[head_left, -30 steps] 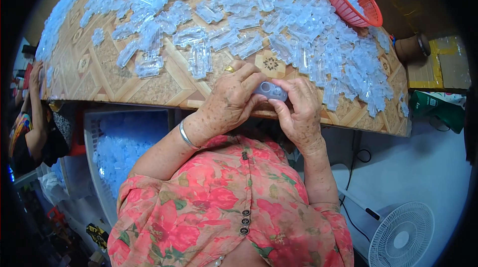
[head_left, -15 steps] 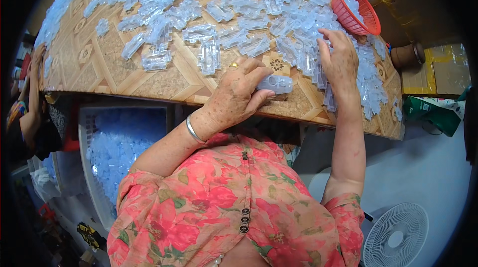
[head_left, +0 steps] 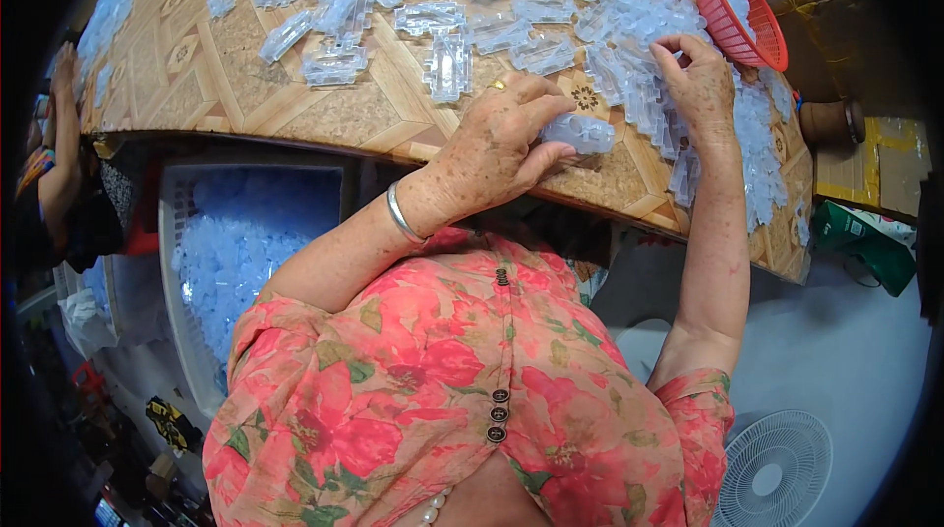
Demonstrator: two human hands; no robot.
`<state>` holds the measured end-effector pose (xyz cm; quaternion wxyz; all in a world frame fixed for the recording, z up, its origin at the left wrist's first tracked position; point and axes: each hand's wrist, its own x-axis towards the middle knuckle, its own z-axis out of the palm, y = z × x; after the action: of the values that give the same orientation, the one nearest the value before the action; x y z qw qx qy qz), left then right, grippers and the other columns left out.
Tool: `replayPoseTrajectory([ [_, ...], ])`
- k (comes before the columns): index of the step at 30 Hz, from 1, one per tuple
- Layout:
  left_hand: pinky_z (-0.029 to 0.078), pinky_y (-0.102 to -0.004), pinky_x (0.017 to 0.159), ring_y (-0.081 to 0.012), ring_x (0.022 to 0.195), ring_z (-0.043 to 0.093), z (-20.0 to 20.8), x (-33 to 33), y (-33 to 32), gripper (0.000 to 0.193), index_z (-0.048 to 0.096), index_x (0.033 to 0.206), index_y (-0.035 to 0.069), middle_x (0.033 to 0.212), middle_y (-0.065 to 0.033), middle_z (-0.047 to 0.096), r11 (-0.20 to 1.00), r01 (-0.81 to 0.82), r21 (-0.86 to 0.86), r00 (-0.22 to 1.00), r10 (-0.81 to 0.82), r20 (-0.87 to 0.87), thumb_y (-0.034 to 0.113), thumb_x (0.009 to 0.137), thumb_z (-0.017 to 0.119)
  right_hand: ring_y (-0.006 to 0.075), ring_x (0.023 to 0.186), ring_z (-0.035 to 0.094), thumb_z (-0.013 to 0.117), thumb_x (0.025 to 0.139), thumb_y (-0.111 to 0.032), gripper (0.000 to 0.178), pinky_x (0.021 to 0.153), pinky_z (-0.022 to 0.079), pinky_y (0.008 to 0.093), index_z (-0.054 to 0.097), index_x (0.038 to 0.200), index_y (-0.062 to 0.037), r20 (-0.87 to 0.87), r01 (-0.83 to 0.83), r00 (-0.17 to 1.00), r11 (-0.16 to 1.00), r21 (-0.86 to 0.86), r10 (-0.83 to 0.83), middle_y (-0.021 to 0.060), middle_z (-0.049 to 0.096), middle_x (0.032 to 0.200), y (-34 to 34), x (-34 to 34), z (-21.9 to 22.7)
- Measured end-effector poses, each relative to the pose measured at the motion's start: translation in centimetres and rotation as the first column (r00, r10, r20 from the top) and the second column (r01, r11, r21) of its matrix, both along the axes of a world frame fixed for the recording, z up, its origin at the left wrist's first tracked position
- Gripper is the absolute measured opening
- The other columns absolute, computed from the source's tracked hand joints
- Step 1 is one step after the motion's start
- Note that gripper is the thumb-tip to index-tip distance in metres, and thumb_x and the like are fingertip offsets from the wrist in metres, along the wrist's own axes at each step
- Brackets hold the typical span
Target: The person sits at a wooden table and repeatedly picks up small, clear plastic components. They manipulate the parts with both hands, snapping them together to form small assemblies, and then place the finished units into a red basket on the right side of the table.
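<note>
My left hand (head_left: 506, 139) is closed on a clear plastic piece (head_left: 588, 135) near the table's front edge. Its thumb lies on the near side and its fingers cover the left end. Over to the right, my right hand (head_left: 700, 89) hovers by the heap of clear plastic pieces (head_left: 629, 65), thumb and forefinger tips drawn close together. Whether something tiny sits between those tips I cannot make out. Several more loose clear pieces (head_left: 448, 65) lie flat beyond my left hand.
A red basket (head_left: 723, 30) with small clear parts stands at the back right of the wood-patterned table (head_left: 246, 85). Below the table at left is a white crate (head_left: 182, 301) of bluish pieces. Another person's arm (head_left: 64, 134) rests at the left edge. A fan (head_left: 772, 478) stands lower right.
The view has shifted, so the table and both hands sit further right in it. My right thumb and forefinger have drawn closer together. My left hand keeps its plastic piece.
</note>
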<state>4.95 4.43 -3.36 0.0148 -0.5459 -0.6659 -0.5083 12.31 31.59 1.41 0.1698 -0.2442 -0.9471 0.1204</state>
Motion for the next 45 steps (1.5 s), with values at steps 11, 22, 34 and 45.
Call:
replayPoseTrajectory([
  [11, 0.050, -0.0388, 0.078, -0.0346, 0.091, 0.063, 0.2, -0.5, -0.9, 0.031, 0.064, 0.111, 0.001, 0.101, -0.0158, 0.065, 0.997, 0.000, 0.081, 0.973, -0.019, 0.229, 0.016, 0.086, 0.075, 0.0176, 0.079, 0.060, 0.075, 0.086, -0.015, 0.033, 0.077, 0.051, 0.0307, 0.069, 0.117, -0.0028, -0.283, -0.456, 0.879, 0.847, -0.273, 0.383, 0.0085, 0.069, 0.104, -8.7, 3.3, 4.5],
  [22, 0.049, -0.0445, 0.080, -0.0384, 0.096, 0.061, 0.6, -0.6, -1.1, 0.034, 0.063, 0.112, 0.003, 0.106, -0.0177, 0.061, 0.996, 0.083, 0.027, 0.996, -0.082, -0.020, 0.018, 0.084, 0.075, 0.0220, 0.081, 0.063, 0.077, 0.082, -0.007, 0.029, 0.073, 0.051, 0.0317, 0.066, 0.108, -0.0012, -0.355, -0.447, 0.880, 0.800, -0.400, 0.314, 0.0087, 0.065, 0.095, -12.0, 6.9, 0.2],
  [34, 0.048, -0.0462, 0.082, -0.0377, 0.098, 0.059, 0.7, 0.5, -0.1, 0.042, 0.060, 0.119, 0.002, 0.112, -0.0168, 0.060, 0.991, 0.016, -0.131, 0.998, -0.023, -0.059, 0.015, 0.082, 0.077, 0.0291, 0.088, 0.065, 0.066, 0.092, -0.014, 0.027, 0.081, 0.052, 0.0394, 0.069, 0.118, -0.0067, -0.208, -0.223, 0.954, 0.974, -0.022, 0.214, 0.0126, 0.067, 0.103, -2.7, 2.0, 1.2],
  [45, 0.051, -0.0439, 0.079, -0.0371, 0.096, 0.060, 0.4, 0.4, 0.2, 0.049, 0.062, 0.126, 0.003, 0.110, -0.0174, 0.061, 0.998, 0.024, -0.054, 0.999, -0.026, -0.031, 0.013, 0.081, 0.079, 0.0267, 0.082, 0.066, 0.072, 0.088, -0.016, 0.024, 0.076, 0.053, 0.0381, 0.071, 0.111, -0.0076, -0.107, -0.213, 0.968, 0.967, 0.137, 0.228, 0.0096, 0.068, 0.096, 0.9, -1.2, -0.3],
])
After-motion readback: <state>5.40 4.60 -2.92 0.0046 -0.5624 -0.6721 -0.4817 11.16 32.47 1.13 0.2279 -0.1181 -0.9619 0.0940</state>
